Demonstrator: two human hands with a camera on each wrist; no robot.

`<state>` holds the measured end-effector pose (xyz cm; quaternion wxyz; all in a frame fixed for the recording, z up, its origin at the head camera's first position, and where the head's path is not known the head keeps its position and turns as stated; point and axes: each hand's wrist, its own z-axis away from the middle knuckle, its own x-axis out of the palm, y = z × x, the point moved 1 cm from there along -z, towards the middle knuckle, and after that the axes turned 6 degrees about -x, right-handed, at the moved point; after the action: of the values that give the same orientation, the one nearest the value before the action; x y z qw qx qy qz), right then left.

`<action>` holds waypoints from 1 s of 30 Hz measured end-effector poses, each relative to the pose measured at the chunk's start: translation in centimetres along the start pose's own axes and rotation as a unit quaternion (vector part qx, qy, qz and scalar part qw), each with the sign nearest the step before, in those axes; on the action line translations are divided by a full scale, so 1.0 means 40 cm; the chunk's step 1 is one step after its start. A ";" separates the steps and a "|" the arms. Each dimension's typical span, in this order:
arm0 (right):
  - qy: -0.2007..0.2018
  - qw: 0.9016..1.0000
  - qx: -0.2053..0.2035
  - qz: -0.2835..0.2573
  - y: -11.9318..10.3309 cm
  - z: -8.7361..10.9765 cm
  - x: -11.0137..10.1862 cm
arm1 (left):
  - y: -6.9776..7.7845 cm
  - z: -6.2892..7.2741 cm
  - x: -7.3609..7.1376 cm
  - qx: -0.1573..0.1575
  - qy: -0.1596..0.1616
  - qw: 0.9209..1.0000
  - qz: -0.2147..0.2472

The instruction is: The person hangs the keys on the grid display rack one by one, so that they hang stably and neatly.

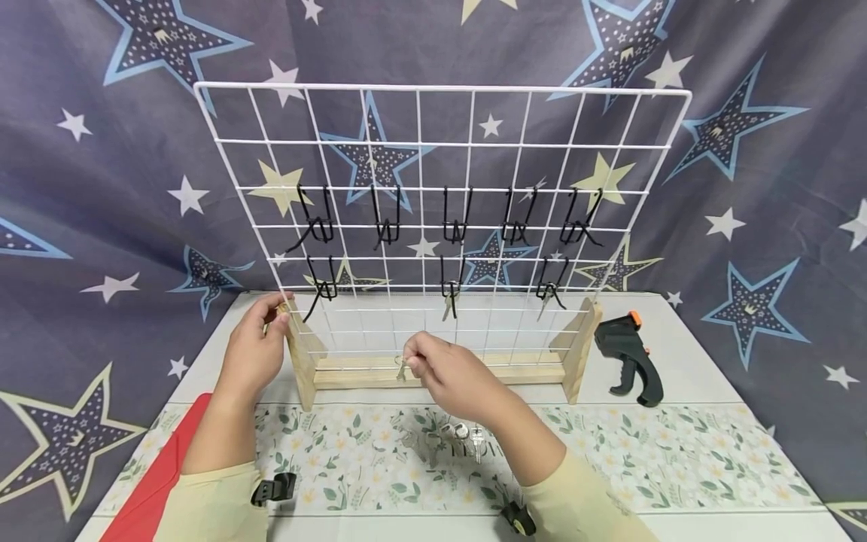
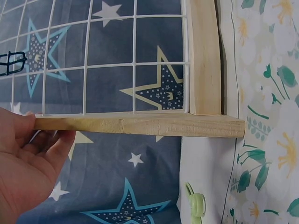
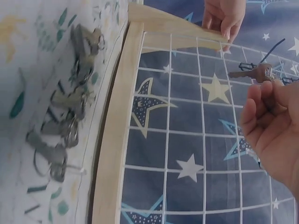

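A white wire grid panel (image 1: 418,141) stands in a wooden base. My left hand (image 1: 252,348) grips the upper end of the base's left wooden side piece (image 2: 140,126), fingers and thumb on either side of it. My right hand (image 1: 455,376) pinches a small key (image 1: 403,372) by its ring, in front of the grid's lower part; in the right wrist view the key (image 3: 250,73) points away from the fingertips. Black double-wire hooks (image 1: 455,229) hang in two rows on the grid. On the lower row, one key (image 1: 450,303) hangs at the middle hook and another (image 1: 546,301) at the right hook.
Several keys with rings (image 1: 477,443) lie on the floral cloth (image 1: 366,459) before the base. A black pistol-shaped tool (image 1: 630,354) with an orange tip lies to the right. Something flat and red (image 1: 159,467) is under the left forearm. A starry curtain (image 1: 765,188) hangs behind.
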<state>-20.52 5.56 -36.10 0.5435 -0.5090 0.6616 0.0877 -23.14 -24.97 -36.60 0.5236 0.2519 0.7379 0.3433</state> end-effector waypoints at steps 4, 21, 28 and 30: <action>0.005 1.000 0.004 -0.015 -0.015 -0.021 0.004 | -0.001 0.000 -0.001 -0.004 0.000 1.000 -0.004; 0.020 0.997 -0.049 -0.047 -0.110 -0.119 -0.007 | -0.004 -0.003 0.000 0.002 0.002 1.000 0.004; 0.019 0.996 -0.077 -0.043 -0.141 -0.160 -0.012 | -0.003 -0.005 0.002 0.003 0.006 1.000 0.000; 0.020 0.995 -0.088 -0.041 -0.146 -0.172 -0.011 | -0.002 -0.005 0.002 0.002 0.006 1.000 -0.001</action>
<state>-20.41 -1.49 -30.49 0.4864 -0.5833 0.6407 0.1122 -23.36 -25.03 -36.68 0.5190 0.2507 0.7419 0.3426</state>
